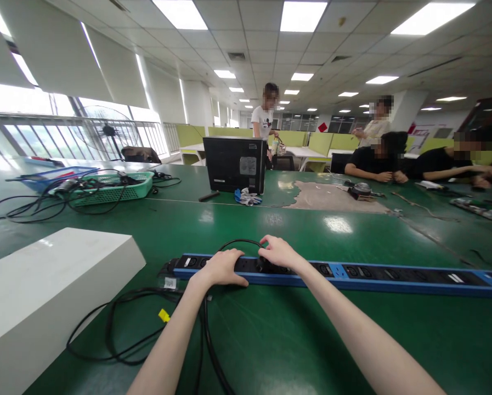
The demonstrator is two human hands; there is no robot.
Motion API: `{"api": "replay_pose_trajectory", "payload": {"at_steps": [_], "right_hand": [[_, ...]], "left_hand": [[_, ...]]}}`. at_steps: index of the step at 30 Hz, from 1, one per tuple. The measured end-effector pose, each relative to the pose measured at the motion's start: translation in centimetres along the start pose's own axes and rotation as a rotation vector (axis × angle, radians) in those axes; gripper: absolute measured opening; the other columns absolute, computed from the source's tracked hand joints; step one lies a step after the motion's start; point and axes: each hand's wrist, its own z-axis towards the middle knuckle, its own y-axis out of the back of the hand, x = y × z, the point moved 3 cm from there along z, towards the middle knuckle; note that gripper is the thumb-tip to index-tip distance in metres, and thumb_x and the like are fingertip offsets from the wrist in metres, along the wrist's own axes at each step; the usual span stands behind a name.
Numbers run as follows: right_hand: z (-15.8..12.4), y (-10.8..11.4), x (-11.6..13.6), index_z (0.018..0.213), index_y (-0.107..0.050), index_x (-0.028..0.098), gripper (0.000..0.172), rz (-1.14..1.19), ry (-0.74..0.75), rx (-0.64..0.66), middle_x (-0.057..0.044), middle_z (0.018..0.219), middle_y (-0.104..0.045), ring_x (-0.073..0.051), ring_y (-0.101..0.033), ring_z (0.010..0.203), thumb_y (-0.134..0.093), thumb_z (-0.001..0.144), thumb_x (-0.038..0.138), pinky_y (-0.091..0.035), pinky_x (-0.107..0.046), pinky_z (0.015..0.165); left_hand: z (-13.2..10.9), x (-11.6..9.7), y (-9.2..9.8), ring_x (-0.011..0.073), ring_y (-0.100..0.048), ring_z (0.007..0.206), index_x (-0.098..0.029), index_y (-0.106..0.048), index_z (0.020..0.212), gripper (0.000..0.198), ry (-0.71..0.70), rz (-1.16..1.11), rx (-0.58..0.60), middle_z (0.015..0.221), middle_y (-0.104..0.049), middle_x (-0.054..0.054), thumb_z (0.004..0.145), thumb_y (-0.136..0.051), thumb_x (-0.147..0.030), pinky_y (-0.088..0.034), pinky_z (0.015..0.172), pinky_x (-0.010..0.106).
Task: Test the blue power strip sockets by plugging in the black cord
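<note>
A long blue power strip (388, 286) with black sockets lies across the green table. My left hand (223, 267) is wrapped over its left part, thumb at the near side and fingers at the far side. Just right of it, my right hand (282, 252) closes on a black plug (262, 264) at the strip's top face. From there a thin black cable (239, 240) arcs back behind my left hand. How deep the plug sits in a socket cannot be made out. Looped black cable (109, 329) with a yellow tag (164, 315) rests left of my left forearm.
A white box (60, 274) stands at the left. Farther back are a green basket (136, 189) of cables, a black computer case (233, 164) and gloves (248, 197). Several people are beyond, two leaning on the table at the right near a tape reel (360, 190).
</note>
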Motion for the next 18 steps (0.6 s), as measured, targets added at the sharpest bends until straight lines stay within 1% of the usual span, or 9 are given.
{"api": "replay_pose_trajectory", "payload": {"at_steps": [2, 4, 6, 7, 8, 10, 13, 15, 18], "right_hand": [[0.1, -0.5, -0.5, 0.109, -0.071, 0.019, 0.030, 0.013, -0.005, -0.007, -0.007, 0.095, -0.075, -0.019, -0.069, 0.087, -0.058, 0.087, 0.035, -0.044, -0.024, 0.070], [0.3, -0.6, -0.4, 0.102, -0.073, 0.018, 0.028, -0.021, -0.009, -0.031, -0.009, 0.093, -0.075, -0.021, -0.069, 0.087, -0.057, 0.087, 0.035, -0.044, -0.025, 0.071], [0.6, -0.6, 0.2, 0.101, -0.073, 0.017, 0.029, -0.080, -0.019, -0.063, -0.011, 0.094, -0.075, -0.023, -0.070, 0.088, -0.059, 0.085, 0.037, -0.045, -0.027, 0.073], [0.8, -0.6, 0.5, 0.101, -0.072, 0.017, 0.030, -0.106, -0.018, -0.080, -0.012, 0.096, -0.075, -0.024, -0.070, 0.089, -0.059, 0.084, 0.038, -0.046, -0.028, 0.074], [1.0, -0.6, 0.8, 0.101, -0.072, 0.016, 0.031, -0.128, -0.014, -0.094, -0.013, 0.098, -0.075, -0.025, -0.070, 0.091, -0.060, 0.083, 0.039, -0.047, -0.029, 0.074], [1.4, -0.7, 1.5, 0.102, -0.071, 0.016, 0.034, -0.157, -0.004, -0.108, -0.015, 0.101, -0.074, -0.027, -0.070, 0.093, -0.063, 0.081, 0.042, -0.048, -0.030, 0.074], [2.2, -1.0, 1.9, 0.097, -0.072, 0.015, 0.035, -0.183, -0.035, -0.053, -0.017, 0.103, -0.074, -0.029, -0.071, 0.093, -0.068, 0.076, 0.043, -0.050, -0.031, 0.071], [2.5, -1.4, 2.0, 0.092, -0.073, 0.015, 0.033, -0.169, -0.062, 0.007, -0.017, 0.098, -0.074, -0.030, -0.072, 0.090, -0.069, 0.075, 0.042, -0.051, -0.031, 0.069], [2.6, -2.0, 1.7, 0.092, -0.072, 0.015, 0.032, -0.125, -0.097, 0.017, -0.016, 0.092, -0.075, -0.028, -0.073, 0.086, -0.069, 0.076, 0.043, -0.053, -0.030, 0.068]], "left_hand": [[0.0, -0.4, 0.7, 0.0299, -0.059, 0.121, -0.024, -0.056, 0.137, 0.083, -0.019, -0.056, -0.043, 0.134, -0.062, 0.010, 0.067, -0.076, -0.063, -0.045, 0.102, 0.035], [-0.1, -0.6, 1.6, 0.0287, -0.059, 0.120, -0.025, -0.059, 0.133, 0.072, -0.015, -0.065, -0.119, 0.132, -0.064, 0.008, 0.071, -0.074, -0.061, -0.044, 0.102, 0.035], [-0.3, -0.6, 2.4, 0.0284, -0.059, 0.119, -0.025, -0.063, 0.128, 0.063, 0.010, -0.048, -0.189, 0.128, -0.065, 0.008, 0.075, -0.072, -0.059, -0.044, 0.103, 0.035], [-0.4, -0.7, 2.7, 0.0282, -0.059, 0.119, -0.025, -0.064, 0.126, 0.060, 0.022, -0.045, -0.206, 0.127, -0.066, 0.007, 0.076, -0.071, -0.058, -0.044, 0.102, 0.035], [-0.5, -0.7, 2.9, 0.0279, -0.059, 0.118, -0.025, -0.065, 0.124, 0.057, 0.028, -0.054, -0.203, 0.126, -0.067, 0.007, 0.077, -0.071, -0.057, -0.044, 0.102, 0.035], [-0.5, -1.0, 3.0, 0.0270, -0.061, 0.116, -0.026, -0.068, 0.119, 0.050, 0.029, -0.099, -0.149, 0.124, -0.069, 0.005, 0.078, -0.071, -0.054, -0.045, 0.101, 0.035], [-0.3, -1.8, 2.6, 0.0255, -0.063, 0.113, -0.028, -0.071, 0.115, 0.041, 0.014, -0.196, -0.053, 0.120, -0.072, 0.002, 0.080, -0.069, -0.049, -0.046, 0.102, 0.033], [-0.1, -2.3, 2.5, 0.0244, -0.064, 0.111, -0.028, -0.072, 0.113, 0.037, -0.005, -0.242, -0.036, 0.118, -0.073, 0.002, 0.082, -0.066, -0.046, -0.046, 0.101, 0.032], [0.2, -2.6, 2.3, 0.0247, -0.066, 0.108, -0.027, -0.073, 0.111, 0.035, 0.018, -0.237, -0.051, 0.114, -0.074, 0.003, 0.084, -0.063, -0.046, -0.048, 0.098, 0.032]]}}
